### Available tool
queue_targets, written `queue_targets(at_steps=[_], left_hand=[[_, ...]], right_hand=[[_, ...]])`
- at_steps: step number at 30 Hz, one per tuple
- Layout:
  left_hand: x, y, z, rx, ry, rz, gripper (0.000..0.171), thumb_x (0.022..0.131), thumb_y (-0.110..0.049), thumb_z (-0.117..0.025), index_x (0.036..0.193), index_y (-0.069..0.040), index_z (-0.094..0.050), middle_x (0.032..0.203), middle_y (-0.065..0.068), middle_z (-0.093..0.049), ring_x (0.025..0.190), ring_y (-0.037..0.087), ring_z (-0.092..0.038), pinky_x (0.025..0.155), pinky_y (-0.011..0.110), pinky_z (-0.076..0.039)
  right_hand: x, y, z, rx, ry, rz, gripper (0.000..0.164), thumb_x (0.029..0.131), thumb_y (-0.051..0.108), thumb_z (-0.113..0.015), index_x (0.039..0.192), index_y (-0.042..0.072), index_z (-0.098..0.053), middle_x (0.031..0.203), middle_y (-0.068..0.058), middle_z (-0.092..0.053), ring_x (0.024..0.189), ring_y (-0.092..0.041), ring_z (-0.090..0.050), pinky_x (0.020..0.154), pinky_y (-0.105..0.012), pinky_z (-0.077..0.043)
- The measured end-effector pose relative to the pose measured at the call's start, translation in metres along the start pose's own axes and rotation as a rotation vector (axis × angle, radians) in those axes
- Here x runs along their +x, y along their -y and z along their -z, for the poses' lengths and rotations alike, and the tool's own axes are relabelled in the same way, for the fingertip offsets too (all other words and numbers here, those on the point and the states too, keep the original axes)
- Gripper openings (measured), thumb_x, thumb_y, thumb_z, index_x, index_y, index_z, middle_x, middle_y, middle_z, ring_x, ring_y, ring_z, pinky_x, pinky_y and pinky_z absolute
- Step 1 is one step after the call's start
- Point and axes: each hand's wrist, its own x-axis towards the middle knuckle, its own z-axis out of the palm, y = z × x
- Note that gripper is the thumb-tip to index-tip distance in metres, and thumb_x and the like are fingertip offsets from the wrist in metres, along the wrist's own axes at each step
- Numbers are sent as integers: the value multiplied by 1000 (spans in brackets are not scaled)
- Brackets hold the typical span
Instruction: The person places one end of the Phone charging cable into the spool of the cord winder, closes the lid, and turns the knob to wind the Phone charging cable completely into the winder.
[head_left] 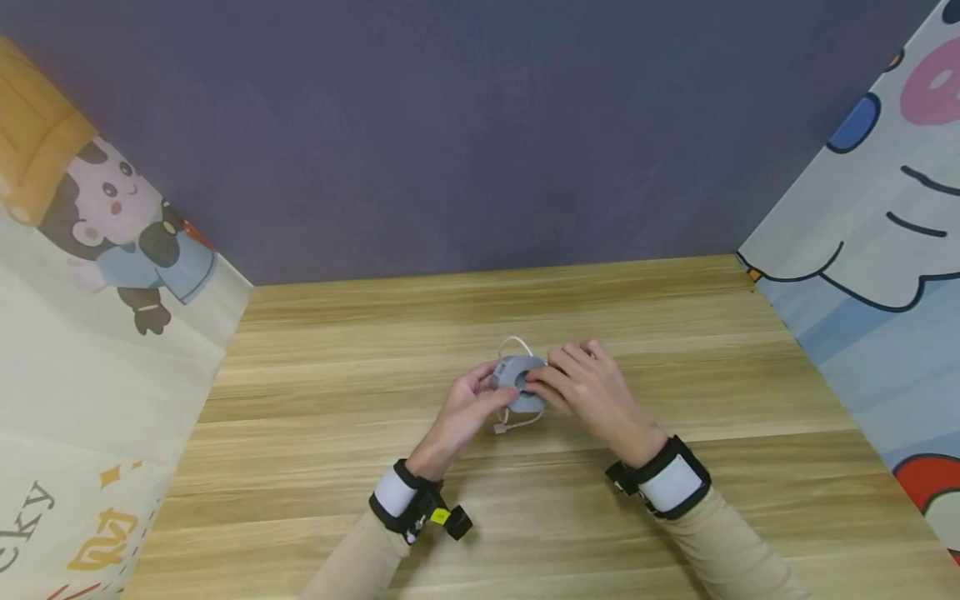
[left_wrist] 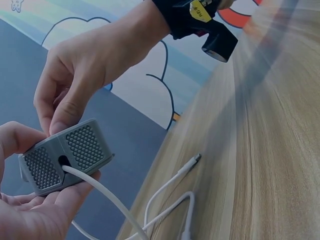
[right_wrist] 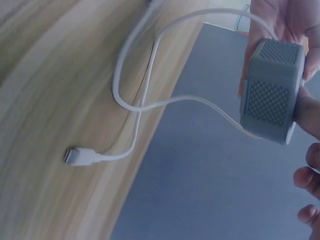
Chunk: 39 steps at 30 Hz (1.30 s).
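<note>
A grey cable winder (head_left: 532, 402) with rounded corners, textured sides and a round opening in its face is held up over the table. My left hand (head_left: 467, 410) grips it from the left, thumb across the front face and fingers behind. My right hand (head_left: 592, 396) comes from the right with curled fingers, thumb and forefinger at the opening. A white charging cable (left_wrist: 107, 194) leaves a slot in the winder's side and hangs in loops below. One flat white plug (right_wrist: 82, 156) shows at a cable end. The inside of the opening is mostly hidden behind the right fingers.
Beneath both hands lies a wood-grain table (head_left: 315, 467). A dark blue-grey wall (head_left: 480, 150) stands at its far edge, with cartoon-printed panels on the left (head_left: 90, 383) and right (head_left: 862, 333). Each wrist wears a black strap with a small camera.
</note>
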Motion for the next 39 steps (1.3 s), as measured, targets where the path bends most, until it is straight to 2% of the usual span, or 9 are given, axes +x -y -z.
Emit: queue_targets(at_steps=[4, 7, 13, 16, 24, 29, 39], left_hand=[[0, 1, 0, 2, -16, -2, 64, 95, -4, -61, 153, 7, -37, 150, 28, -51, 131, 33, -59, 103, 32, -54], [0, 1, 0, 1, -17, -5, 64, 95, -3, -61, 153, 8, -37, 149, 29, -51, 129, 32, -61, 102, 31, -55], [-1, 0, 0, 10, -20, -16, 63, 96, -5, -61, 153, 7, -37, 149, 28, -52, 127, 29, -62, 101, 31, -56], [-1, 0, 0, 18, -19, -26, 63, 96, -6, -62, 153, 6, -38, 148, 27, -53, 127, 29, -62, 101, 30, -55], [-2, -2, -2, 21, -29, -43, 62, 95, -6, -62, 152, 7, -39, 148, 28, -53, 126, 28, -62, 101, 28, -55], [-2, -1, -3, 32, -51, -39, 62, 95, -7, -63, 151, 8, -41, 145, 28, -55, 121, 25, -65, 97, 27, -56], [-1, 0, -4, 23, -50, -33, 61, 95, -6, -63, 151, 7, -42, 147, 28, -54, 125, 27, -62, 99, 27, -56]], right_hand=[[-1, 3, 0, 13, 10, -26, 21, 93, 32, -72, 98, 13, -77, 88, -1, -64, 77, -20, -56, 71, -37, -43], [-2, 5, -1, 20, 13, -46, 25, 98, 34, -67, 98, 11, -77, 88, -2, -64, 77, -21, -56, 71, -37, -43], [-3, 9, -8, 21, -84, -73, 40, 106, 41, -56, 90, 8, -73, 80, -2, -60, 70, -21, -55, 68, -37, -41], [-2, 11, -10, 29, -117, -91, 39, 105, 40, -58, 87, 9, -71, 78, -2, -58, 68, -20, -54, 66, -38, -41], [0, 16, -12, 71, -125, -143, 31, 99, 35, -69, 81, 9, -67, 76, -2, -59, 68, -20, -55, 66, -37, -41], [0, 17, -14, 83, -117, -175, 32, 98, 33, -69, 78, 9, -65, 76, -2, -60, 69, -21, -56, 67, -37, -41], [0, 21, -18, 117, -134, -235, 28, 97, 28, -67, 76, 10, -62, 73, -2, -58, 67, -21, -56, 68, -38, -39]])
